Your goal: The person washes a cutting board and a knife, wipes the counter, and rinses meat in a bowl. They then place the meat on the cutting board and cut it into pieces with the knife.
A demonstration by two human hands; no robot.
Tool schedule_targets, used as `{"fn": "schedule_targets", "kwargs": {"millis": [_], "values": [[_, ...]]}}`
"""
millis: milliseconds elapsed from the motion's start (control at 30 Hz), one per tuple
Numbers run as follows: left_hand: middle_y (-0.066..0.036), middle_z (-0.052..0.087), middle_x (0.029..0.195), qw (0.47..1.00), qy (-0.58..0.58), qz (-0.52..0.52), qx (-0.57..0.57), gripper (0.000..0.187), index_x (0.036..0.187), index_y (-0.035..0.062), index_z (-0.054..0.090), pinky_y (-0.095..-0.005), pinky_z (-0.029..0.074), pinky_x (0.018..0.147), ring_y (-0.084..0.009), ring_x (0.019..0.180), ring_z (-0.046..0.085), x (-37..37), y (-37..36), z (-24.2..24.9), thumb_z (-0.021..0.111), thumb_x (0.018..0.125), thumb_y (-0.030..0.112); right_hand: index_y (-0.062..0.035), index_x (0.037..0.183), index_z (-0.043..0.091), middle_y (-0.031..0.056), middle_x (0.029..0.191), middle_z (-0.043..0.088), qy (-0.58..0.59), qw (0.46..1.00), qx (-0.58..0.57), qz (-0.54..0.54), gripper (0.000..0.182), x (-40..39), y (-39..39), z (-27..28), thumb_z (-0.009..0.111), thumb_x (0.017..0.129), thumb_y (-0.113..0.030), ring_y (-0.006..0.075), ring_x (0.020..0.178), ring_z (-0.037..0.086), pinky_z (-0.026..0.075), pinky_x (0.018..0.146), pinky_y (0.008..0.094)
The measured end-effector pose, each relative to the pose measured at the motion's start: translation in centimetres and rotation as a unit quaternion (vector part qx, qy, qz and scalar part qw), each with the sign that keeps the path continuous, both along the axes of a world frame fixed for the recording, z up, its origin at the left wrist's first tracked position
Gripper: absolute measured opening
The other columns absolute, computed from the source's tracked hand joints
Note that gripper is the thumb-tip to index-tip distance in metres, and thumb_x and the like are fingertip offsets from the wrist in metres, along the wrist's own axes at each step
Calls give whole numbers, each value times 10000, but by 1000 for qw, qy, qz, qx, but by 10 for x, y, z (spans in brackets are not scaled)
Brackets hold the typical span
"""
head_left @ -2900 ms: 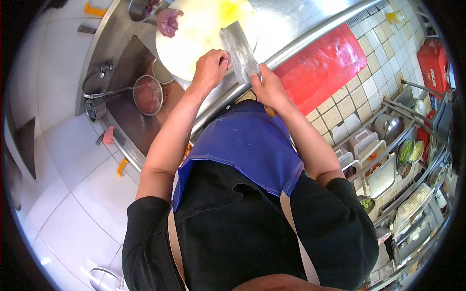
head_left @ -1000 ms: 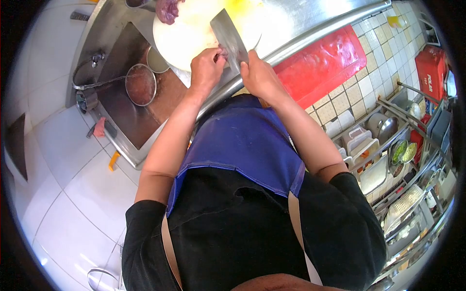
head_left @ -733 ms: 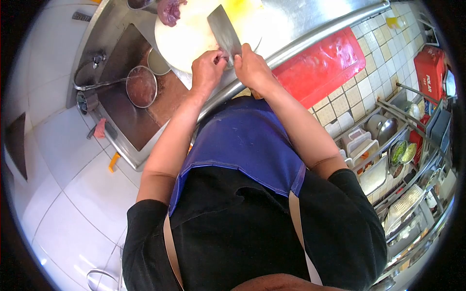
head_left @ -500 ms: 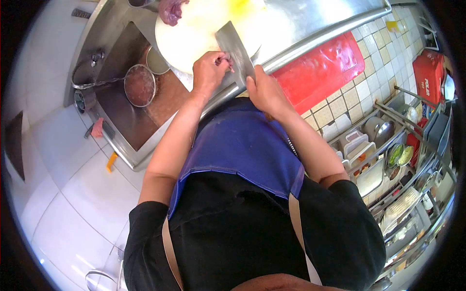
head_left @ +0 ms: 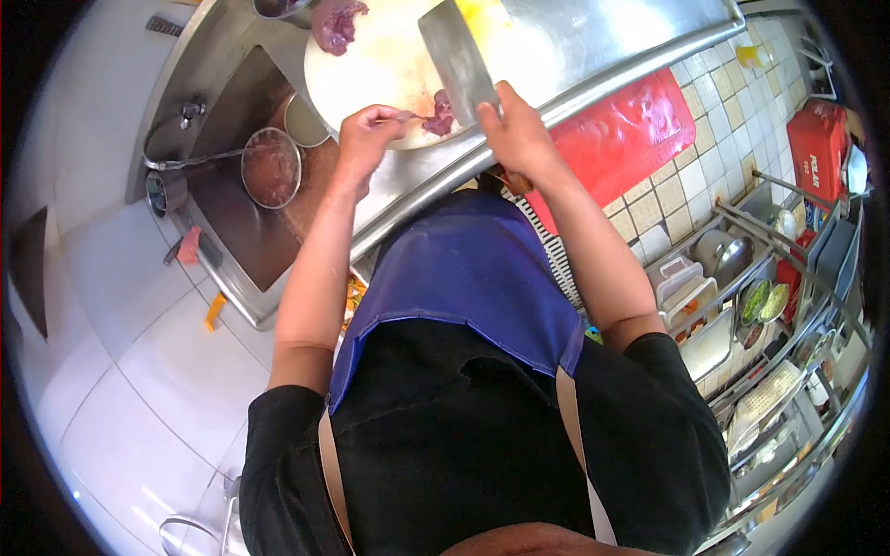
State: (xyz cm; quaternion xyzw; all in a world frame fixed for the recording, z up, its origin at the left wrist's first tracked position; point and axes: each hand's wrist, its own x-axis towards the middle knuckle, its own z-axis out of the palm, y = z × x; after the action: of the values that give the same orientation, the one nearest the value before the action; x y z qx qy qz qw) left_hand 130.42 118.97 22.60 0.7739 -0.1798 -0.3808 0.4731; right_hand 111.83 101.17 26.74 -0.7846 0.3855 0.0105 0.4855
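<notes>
My right hand [head_left: 517,134] is wrapped round the handle of a cleaver [head_left: 456,57], its broad blade angled over the round white chopping board [head_left: 371,74]. To the left, my left hand [head_left: 364,141] is closed in a pinch at the near edge of the board. A thin strand runs from its fingertips to a small piece of dark red meat [head_left: 439,115], which lies beside the blade. A larger lump of dark red meat [head_left: 336,25] rests at the board's far left.
Left of the board is a steel sink [head_left: 232,269] with a round strainer [head_left: 271,168] and another round vessel [head_left: 306,122]. A red lid or tray [head_left: 630,120] lies below the counter's rail [head_left: 603,88]. Shelves with containers [head_left: 705,306] stand at right.
My left hand has drawn away to the left from the blade, and the small piece of meat now shows. The cleaver has shifted slightly up and right with my right hand.
</notes>
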Motion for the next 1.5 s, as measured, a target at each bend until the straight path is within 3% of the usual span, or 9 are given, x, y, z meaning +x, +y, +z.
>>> {"fn": "schedule_targets", "kwargs": {"millis": [267,533,667,767,867,967,1167,1267,1500], "values": [[-83,727,973,995,66,64,-25,63,950,-7,698,-281,550,824,-132,867,662,23,15,2,658,906,14,23,1168,530,368,1042,653,-64,997,14,-28,326,-22,-22,-6,553,1025,-269,546,1062,616,484,898,541],[-170,717,1040,963,182,136,-146,116,828,49,586,-348,587,862,-208,893,685,13,17,24,590,930,-5,-6,1197,541,361,958,659,-26,994,14,110,294,-65,10,10,551,1025,-244,551,980,623,474,818,597],[-174,699,1057,952,179,130,-213,125,823,39,581,-357,591,844,-206,890,686,22,25,39,610,929,-20,-14,1186,536,356,962,665,-13,996,-20,86,266,-77,11,-5,548,1026,-227,554,974,627,474,811,608],[-146,689,1061,977,82,103,-165,116,830,30,609,-350,588,842,-196,883,687,17,11,57,621,917,-47,2,1128,552,293,821,628,6,999,-16,38,233,-77,13,-2,570,1032,-209,471,754,631,486,707,500],[-123,674,1079,975,78,70,-194,72,859,10,647,-349,587,840,-189,875,687,15,-1,67,651,905,-46,-4,1117,554,259,788,619,-93,992,-76,28,203,-78,13,-13,564,1037,-190,402,691,630,477,658,469],[-101,692,1006,979,45,67,-186,21,891,0,681,-319,573,824,-171,853,682,16,-1,63,693,898,-15,-9,1108,554,250,783,617,-54,998,-14,-2,176,-79,11,1,565,1036,-170,388,677,628,473,636,448],[-33,694,809,996,-55,58,47,24,874,-13,725,-254,515,687,-107,728,633,13,34,-1,708,870,4,-31,1109,563,272,814,647,-86,990,-85,71,165,-84,16,13,581,1027,-174,494,791,645,487,651,503],[-35,686,790,995,-45,74,48,42,868,-11,727,-254,511,658,-107,693,624,12,44,-9,697,875,17,-46,1045,550,281,790,664,-68,982,-125,125,169,-69,27,25,588,1006,-207,514,789,646,478,683,613],[-45,673,726,982,40,185,-31,66,793,-24,712,-259,456,604,-104,647,587,8,41,-5,685,848,1,-27,1063,530,221,795,686,8,939,-209,272,134,-40,40,25,502,1016,-149,451,803,682,518,698,588]]}}
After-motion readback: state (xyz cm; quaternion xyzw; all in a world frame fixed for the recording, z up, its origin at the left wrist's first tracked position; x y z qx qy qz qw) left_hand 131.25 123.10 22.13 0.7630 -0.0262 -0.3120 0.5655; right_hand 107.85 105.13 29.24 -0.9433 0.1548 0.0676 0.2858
